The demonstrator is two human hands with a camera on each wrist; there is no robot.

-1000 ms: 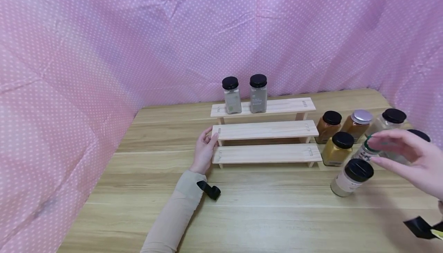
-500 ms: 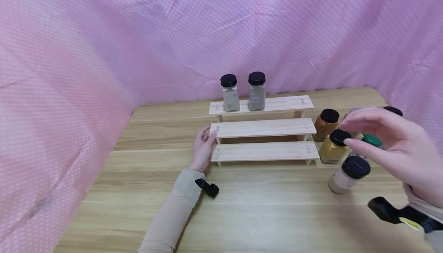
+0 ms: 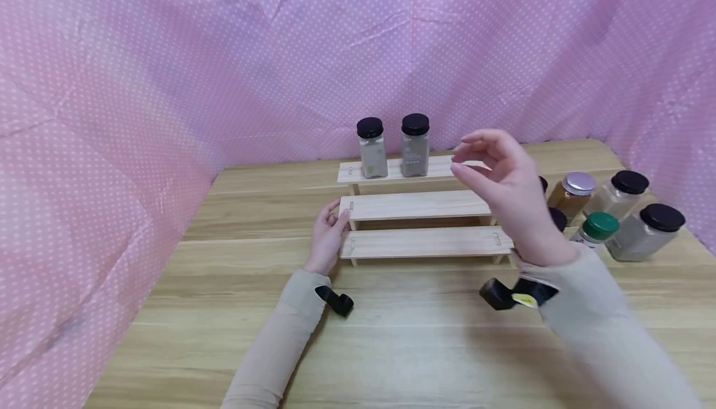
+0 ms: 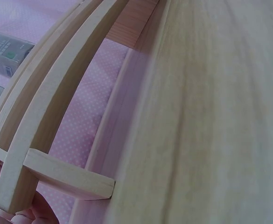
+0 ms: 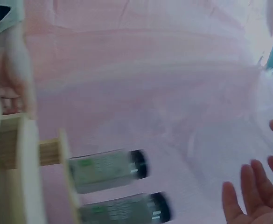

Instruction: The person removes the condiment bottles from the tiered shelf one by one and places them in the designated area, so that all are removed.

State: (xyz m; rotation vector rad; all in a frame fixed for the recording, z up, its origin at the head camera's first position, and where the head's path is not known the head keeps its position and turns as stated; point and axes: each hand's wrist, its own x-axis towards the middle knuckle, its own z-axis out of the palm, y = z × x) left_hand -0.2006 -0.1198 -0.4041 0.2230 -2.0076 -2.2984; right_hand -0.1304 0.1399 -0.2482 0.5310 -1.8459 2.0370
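Note:
A three-tier wooden spice rack (image 3: 416, 205) stands on the table. My left hand (image 3: 326, 241) grips its left end, with the thumb on the middle tier; in the left wrist view some fingers (image 4: 43, 210) curl at the wood by a leg. On the top tier two square spice jars with black lids stand upright, a left jar (image 3: 373, 157) and a right jar (image 3: 416, 154). My right hand (image 3: 511, 197) hovers over the rack's right part, fingers loosely bent and holding nothing. It hides that end of the upper tiers. The right wrist view shows its fingers (image 5: 253, 191) spread apart.
Right of the rack stand several jars: one with a silver lid (image 3: 578, 183), a green-lidded one (image 3: 600, 227), and black-lidded clear ones, a farther jar (image 3: 612, 201) and a nearer jar (image 3: 643, 238). My right hand and wrist partly cover others. A pink dotted cloth (image 3: 313, 67) hangs behind.
My right hand has moved left from above the jars to over the rack's right part, still empty. My left hand keeps its grip on the rack.

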